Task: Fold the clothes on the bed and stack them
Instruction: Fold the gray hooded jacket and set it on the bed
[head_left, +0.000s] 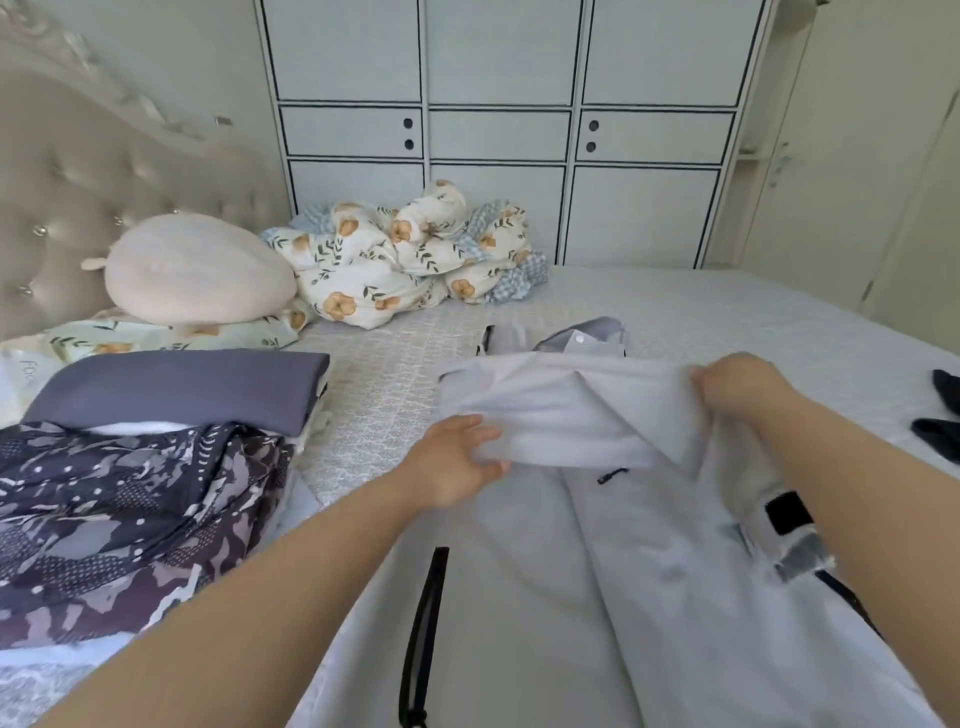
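Observation:
A pale grey jacket (545, 571) with black zip pockets lies spread on the bed (727, 312) in front of me. A sleeve or fold of it is lifted across the chest. My left hand (457, 462) pinches the near left end of that fold. At the right end, my right hand (737, 384) grips the bunched cloth with curled fingers. To the left sits a stack of folded clothes (171, 395) topped by a purple-grey piece, with a dark patterned garment (119, 525) lying in front of it.
A floral quilt (405, 260) is heaped at the far side by a round beige pillow (197, 270) and the tufted headboard (62, 208). Dark clothing (940, 415) lies at the right edge. A white cabinet (498, 130) stands behind the bed.

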